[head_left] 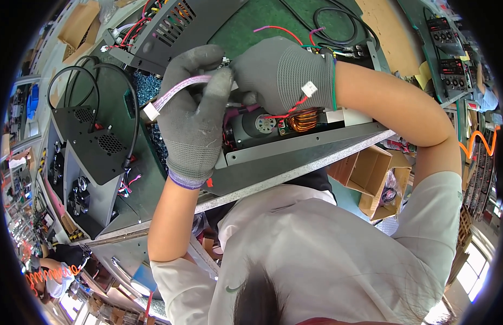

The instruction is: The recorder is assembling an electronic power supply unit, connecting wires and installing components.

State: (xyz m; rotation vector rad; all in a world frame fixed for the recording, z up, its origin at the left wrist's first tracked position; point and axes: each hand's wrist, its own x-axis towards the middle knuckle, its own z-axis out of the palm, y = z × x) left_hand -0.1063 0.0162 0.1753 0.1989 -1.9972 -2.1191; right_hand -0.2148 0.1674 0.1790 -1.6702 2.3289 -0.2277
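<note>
Both of my hands wear grey work gloves and meet over an open dark metal casing (316, 140). My left hand (194, 119) is closed, with a white and purple ribbon cable (182, 88) running across its fingers. A white plug (151, 111) ends that cable beside the hand. Curled against the left thumb is my right hand (278, 73); its fingertips are hidden, so what it grips does not show. Under the hands the casing holds a round black motor-like part (257, 125) and a copper coil (303, 120). A white connector on red wires (308, 89) lies against the right glove.
A vented dark housing (178, 30) with loose wires stands at the far left. Bins of small screws (146, 86) sit left of my hand. Another casing with a black cable (97, 141) rests farther left. Black cables (343, 24) lie behind. An open cardboard box (370, 170) is below the bench edge.
</note>
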